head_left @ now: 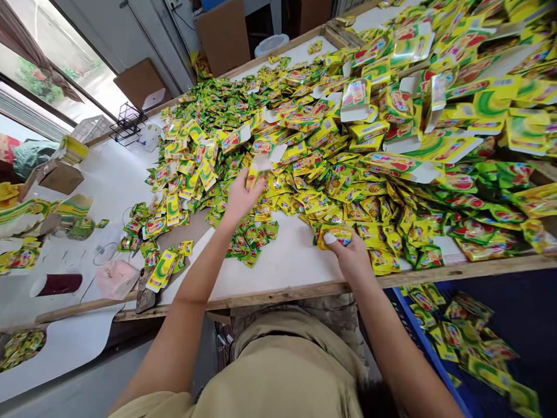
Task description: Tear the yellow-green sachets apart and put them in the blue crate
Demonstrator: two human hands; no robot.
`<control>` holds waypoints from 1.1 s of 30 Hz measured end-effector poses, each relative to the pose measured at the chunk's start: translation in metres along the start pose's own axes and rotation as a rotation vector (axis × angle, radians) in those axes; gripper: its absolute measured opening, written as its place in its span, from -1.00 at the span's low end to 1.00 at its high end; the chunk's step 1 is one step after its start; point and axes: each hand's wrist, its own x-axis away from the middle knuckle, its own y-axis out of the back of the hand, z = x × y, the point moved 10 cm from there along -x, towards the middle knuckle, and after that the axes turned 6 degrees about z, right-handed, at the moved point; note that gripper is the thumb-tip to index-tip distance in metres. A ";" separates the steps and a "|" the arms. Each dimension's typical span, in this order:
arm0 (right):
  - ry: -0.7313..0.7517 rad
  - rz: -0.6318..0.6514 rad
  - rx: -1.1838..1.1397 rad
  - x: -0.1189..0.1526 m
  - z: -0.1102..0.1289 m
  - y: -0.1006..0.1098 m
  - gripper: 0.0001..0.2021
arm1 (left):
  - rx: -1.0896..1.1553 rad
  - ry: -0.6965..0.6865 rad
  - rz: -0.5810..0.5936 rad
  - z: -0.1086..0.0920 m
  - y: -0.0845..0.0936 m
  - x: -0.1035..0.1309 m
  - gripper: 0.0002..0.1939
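My left hand [242,196] is closed around a small yellow carton [253,175] with its pale flap open, over the middle of the heap. My right hand [353,260] grips several yellow and green sachets [340,233] near the table's front edge, thumb on top. Between the two hands lies a bare patch of white tabletop [291,255]. Loose yellow sachets [287,188] lie just beyond it, and green sachets [250,241] are gathered below my left wrist. Open yellow cartons [394,165] are piled up beyond my right hand.
A wooden rim [278,296] runs along the table's front. At lower right stands a blue crate [415,331] with cartons in it. On the left are a dark red cup [64,284], a pink plastic bag [116,278], a black wire rack [127,123] and a cardboard box [61,176].
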 end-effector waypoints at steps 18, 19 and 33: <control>0.352 0.576 1.064 0.000 0.069 -0.063 -0.75 | 0.719 0.394 0.377 0.028 -0.146 0.166 -0.66; 0.344 0.613 1.122 0.000 0.068 -0.065 -0.74 | 0.707 0.396 0.379 0.029 -0.147 0.168 -0.65; 0.552 0.673 0.956 -0.006 0.065 -0.098 -0.73 | 0.861 0.466 0.402 0.036 -0.155 0.171 -0.58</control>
